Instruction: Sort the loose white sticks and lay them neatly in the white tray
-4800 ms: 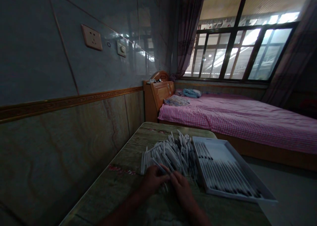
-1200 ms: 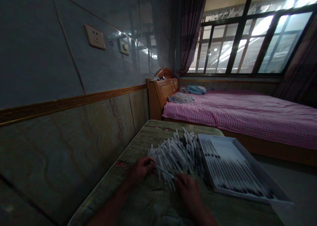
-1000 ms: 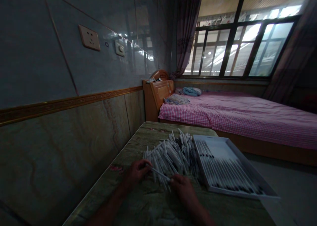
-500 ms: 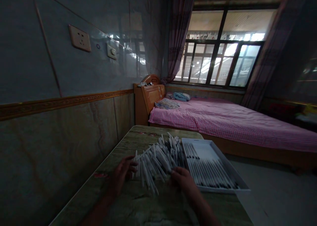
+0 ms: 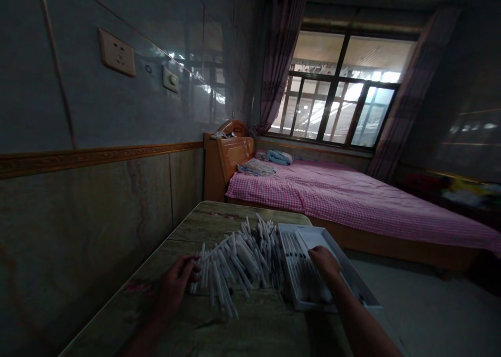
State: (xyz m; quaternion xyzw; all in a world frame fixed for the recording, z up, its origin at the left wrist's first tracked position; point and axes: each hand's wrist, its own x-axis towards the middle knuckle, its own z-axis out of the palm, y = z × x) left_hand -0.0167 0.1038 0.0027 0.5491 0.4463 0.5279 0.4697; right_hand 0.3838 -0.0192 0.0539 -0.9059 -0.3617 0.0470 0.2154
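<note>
Reaching into a white tray (image 5: 313,236) of lined-up white tubes (image 5: 301,273), the right hand (image 5: 324,263), its grip unclear, sits well apart from the open left hand (image 5: 174,286), just beside a loose pile of tubes (image 5: 238,263) on the tabletop (image 5: 235,325).

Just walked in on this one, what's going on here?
A person is working at a mottled green-brown table. The left hand is curled beside a loose heap of slender white tubes. The right hand reaches into a shallow white tray, where similar tubes lie side by side in a row.
</note>
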